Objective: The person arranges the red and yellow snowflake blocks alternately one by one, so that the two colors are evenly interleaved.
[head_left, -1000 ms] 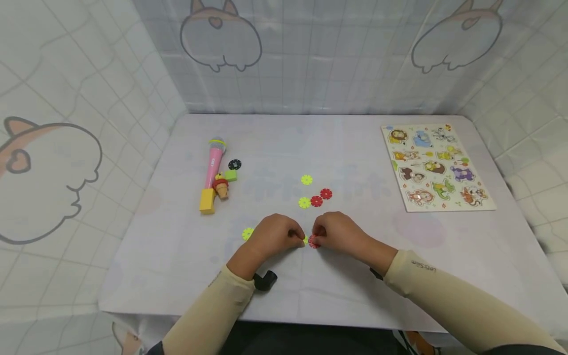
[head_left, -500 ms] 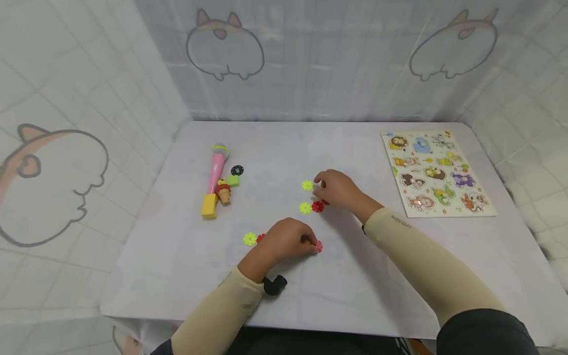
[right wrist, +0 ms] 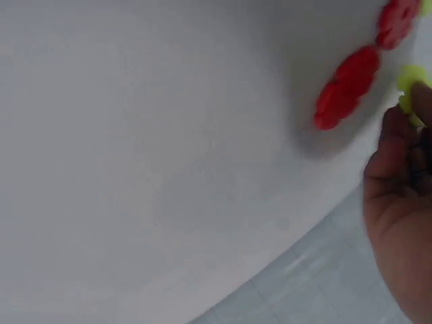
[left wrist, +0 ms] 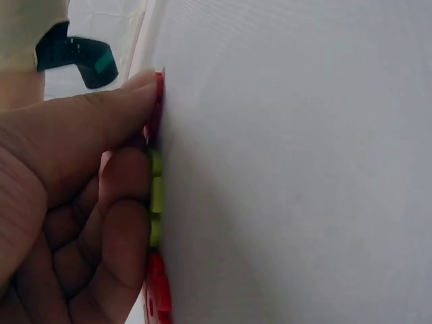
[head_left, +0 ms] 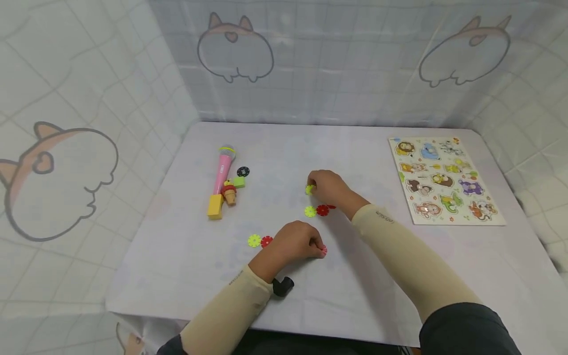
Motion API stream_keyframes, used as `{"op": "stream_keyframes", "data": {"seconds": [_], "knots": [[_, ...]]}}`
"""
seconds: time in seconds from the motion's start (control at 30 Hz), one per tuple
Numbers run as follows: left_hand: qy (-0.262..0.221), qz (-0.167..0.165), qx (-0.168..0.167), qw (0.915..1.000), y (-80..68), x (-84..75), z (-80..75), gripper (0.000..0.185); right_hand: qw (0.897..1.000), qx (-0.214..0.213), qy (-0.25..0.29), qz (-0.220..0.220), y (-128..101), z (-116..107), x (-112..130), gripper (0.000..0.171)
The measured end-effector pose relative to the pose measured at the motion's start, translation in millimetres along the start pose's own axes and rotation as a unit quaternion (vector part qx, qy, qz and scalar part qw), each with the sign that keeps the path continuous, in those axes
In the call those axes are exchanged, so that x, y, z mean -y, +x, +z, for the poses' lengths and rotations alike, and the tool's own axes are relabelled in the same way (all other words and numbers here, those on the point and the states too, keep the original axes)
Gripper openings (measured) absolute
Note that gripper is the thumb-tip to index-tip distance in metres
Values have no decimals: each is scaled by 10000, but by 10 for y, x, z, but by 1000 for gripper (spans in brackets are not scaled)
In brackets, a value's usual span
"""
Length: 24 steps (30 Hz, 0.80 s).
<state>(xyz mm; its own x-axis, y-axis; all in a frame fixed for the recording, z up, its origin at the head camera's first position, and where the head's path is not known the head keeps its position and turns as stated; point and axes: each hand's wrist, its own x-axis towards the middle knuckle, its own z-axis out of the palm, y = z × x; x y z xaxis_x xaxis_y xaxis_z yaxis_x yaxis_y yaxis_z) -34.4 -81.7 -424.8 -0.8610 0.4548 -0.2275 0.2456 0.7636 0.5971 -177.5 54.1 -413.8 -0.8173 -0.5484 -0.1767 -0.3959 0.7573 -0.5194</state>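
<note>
My left hand [head_left: 296, 245] pinches joined red-and-yellow discs [left wrist: 155, 202] on the tabletop [head_left: 364, 276]; right hand [head_left: 326, 186] pinches a yellow disc [head_left: 309, 189]; I'd lift it cleanly.

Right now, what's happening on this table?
A person sits at a white table working with small flower-shaped discs. The left hand pinches a joined piece of red and green discs against the table top. The right hand reaches farther out and has its fingers on a loose green disc. More loose discs lie nearby: a green and red pair in the middle and another pair left of the left hand. A toy microphone and an animal puzzle board lie untouched.
</note>
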Motion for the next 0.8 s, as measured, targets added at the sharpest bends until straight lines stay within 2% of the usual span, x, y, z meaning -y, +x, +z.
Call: {"op": "stream_keyframes", "data": {"seconds": [0.1,0.17,0.27,0.37,0.43,0.53,0.67,0.8], "knots": [[11,-4,47,10000,15,13,7,9,9976,-211,602,-273,-221,-101,6,13],[44,9,79,10000,27,14,4,9,9938,-239,1040,-305,-435,-203,-24,13],[110,-14,113,9999,32,18,-7,10,9892,-71,1454,-191,-780,-298,-152,12],[143,-142,139,9997,27,10,-22,11,9860,290,1639,36,-1081,-254,-326,10],[160,-224,119,9995,20,4,-36,10,9855,492,1620,130,-1223,-154,-413,9],[158,-258,70,9995,10,0,-53,9,9891,583,1348,91,-1333,41,-454,9],[137,-177,34,9997,9,0,-48,7,9953,240,930,-122,-1379,244,-381,11],[67,-99,52,9999,21,12,-5,7,9976,72,682,-49,-1398,346,-283,11]]}}
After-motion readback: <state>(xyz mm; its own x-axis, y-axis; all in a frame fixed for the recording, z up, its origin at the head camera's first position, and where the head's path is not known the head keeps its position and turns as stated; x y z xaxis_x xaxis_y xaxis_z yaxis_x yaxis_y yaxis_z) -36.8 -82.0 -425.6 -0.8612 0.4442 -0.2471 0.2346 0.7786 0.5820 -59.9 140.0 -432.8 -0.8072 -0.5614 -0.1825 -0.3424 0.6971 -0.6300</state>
